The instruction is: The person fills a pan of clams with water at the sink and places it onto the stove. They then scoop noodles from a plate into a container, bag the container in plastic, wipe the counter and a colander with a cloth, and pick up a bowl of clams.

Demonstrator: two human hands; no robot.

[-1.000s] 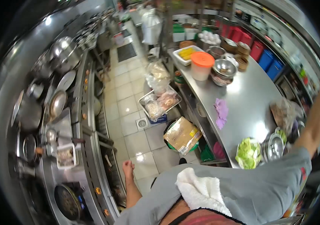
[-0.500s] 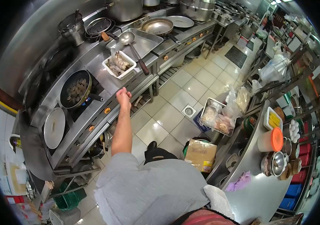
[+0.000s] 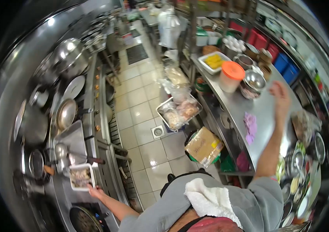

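My left hand (image 3: 96, 191) is at the near corner of a white rectangular tub (image 3: 91, 178), its fingers closed on the rim. Pale and brownish pieces of food, perhaps seafood, fill the tub, which sits on the steel stove top. My right hand (image 3: 281, 96) hangs over the steel counter (image 3: 267, 125), blurred, fingers stretched out and holding nothing. Nearest to it is a metal bowl (image 3: 255, 80), beside a clear container with an orange lid (image 3: 233, 71). A purple cloth (image 3: 250, 127) lies on the counter.
A frying pan with dark round pieces (image 3: 83, 220) sits near the tub. A ladle (image 3: 61, 150) lies across a metal tray (image 3: 75, 135). A crate of bagged food (image 3: 158, 108) and a cardboard box (image 3: 199, 145) flank the aisle. Dishes (image 3: 295, 160) crowd the counter's near end.
The view has swung right, from the stove toward the counter. My left hand has come to the tub's corner. My right hand has come into view over the counter.
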